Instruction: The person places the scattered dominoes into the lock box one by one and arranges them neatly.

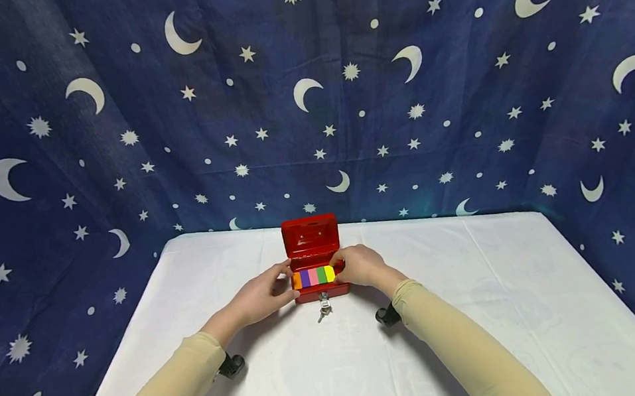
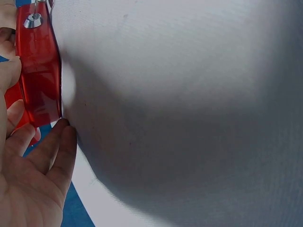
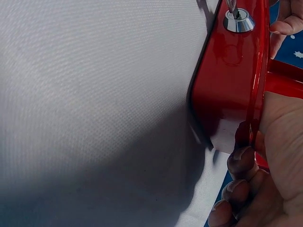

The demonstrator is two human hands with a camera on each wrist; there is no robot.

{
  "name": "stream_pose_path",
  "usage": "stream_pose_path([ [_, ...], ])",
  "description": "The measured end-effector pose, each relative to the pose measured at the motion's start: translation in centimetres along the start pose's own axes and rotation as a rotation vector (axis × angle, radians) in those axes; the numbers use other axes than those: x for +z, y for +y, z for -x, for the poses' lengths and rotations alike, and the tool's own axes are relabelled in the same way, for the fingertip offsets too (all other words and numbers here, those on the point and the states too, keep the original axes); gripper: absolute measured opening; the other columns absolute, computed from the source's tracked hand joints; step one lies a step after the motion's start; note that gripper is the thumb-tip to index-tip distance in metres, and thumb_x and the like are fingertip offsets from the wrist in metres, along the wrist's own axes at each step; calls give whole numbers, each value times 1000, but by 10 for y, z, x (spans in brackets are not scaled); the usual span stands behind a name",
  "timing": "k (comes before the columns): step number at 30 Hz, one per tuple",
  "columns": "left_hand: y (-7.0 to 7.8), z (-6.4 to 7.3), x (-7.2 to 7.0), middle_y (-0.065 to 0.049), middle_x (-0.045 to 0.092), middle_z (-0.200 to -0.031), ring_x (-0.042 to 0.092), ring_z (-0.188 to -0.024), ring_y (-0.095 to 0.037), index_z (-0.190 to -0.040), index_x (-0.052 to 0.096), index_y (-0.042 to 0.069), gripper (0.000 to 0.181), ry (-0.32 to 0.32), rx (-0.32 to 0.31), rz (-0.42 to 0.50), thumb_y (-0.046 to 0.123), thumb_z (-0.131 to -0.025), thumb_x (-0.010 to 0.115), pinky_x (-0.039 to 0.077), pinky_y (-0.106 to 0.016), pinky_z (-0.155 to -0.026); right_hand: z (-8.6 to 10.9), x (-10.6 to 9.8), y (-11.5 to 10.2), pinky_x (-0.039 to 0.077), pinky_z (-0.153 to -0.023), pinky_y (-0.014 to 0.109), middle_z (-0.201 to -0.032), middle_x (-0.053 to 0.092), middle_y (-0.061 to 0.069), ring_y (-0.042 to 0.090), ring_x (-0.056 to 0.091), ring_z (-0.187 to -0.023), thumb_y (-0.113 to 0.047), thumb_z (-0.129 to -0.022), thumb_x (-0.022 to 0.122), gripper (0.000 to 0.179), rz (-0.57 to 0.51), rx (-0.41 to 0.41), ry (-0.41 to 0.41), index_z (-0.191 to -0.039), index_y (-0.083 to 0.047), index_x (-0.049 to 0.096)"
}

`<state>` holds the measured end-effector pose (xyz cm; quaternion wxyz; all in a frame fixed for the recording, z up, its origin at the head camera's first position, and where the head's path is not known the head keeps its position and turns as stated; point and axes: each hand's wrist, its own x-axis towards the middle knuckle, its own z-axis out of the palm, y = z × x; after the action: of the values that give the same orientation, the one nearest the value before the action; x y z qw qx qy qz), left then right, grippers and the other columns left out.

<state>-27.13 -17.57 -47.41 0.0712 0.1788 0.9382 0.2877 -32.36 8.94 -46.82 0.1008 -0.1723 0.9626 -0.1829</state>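
Note:
A red metal cash box stands on the table with its lid raised. Inside its opening lies a row of coloured blocks: orange, purple, pink, green and yellow, side by side. My left hand holds the orange end between thumb and forefinger, its other fingers beside the box's left side. My right hand pinches the yellow end in the same way, other fingers curled by the right side. Keys hang from the front lock. The wrist views hide the blocks; the fingertip contact is small in the head view.
A white cloth covers the table. Behind it and at both sides hangs a dark blue curtain with moons and stars. Black wrist mounts sit under both sleeves, near the cloth.

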Motion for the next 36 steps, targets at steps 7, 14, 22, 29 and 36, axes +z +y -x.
stream_pose_path([
  [7,0,0,0,7,61,-135,53,-135,-21,-159,37,19,77,-3,-9,3,45,-94,71,41,-49,-112,1,-1,0,50,-95,45,-108,71,-2,23,57,-103,-27,-83,84,39,0,-8,6,-120,-18,76],
  [14,0,0,0,7,61,-135,54,-134,-21,-158,38,20,76,-3,-17,-3,46,-94,71,41,-50,-112,1,1,2,51,-92,43,-105,71,-3,22,58,-102,-28,-83,84,39,6,-25,22,-119,-19,76],
  [22,-1,-1,0,6,61,-136,55,-133,-22,-157,40,19,75,4,-4,5,46,-94,71,43,-50,-111,2,2,3,51,-90,43,-106,72,-3,22,58,-101,-29,-83,84,39,12,-33,37,-120,-20,76],
  [29,0,-1,0,5,58,-143,55,-133,-22,-153,45,18,69,5,3,5,46,-94,71,43,-49,-111,2,1,3,51,-91,44,-110,72,-2,22,57,-102,-30,-82,85,44,7,-18,23,-124,-19,75],
  [36,1,-1,0,6,61,-134,55,-133,-21,-157,39,18,75,0,-5,4,45,-94,71,43,-49,-111,4,-3,2,52,-84,40,-106,72,-2,20,57,-94,-33,-84,82,45,-25,-35,20,-126,-18,74],
])
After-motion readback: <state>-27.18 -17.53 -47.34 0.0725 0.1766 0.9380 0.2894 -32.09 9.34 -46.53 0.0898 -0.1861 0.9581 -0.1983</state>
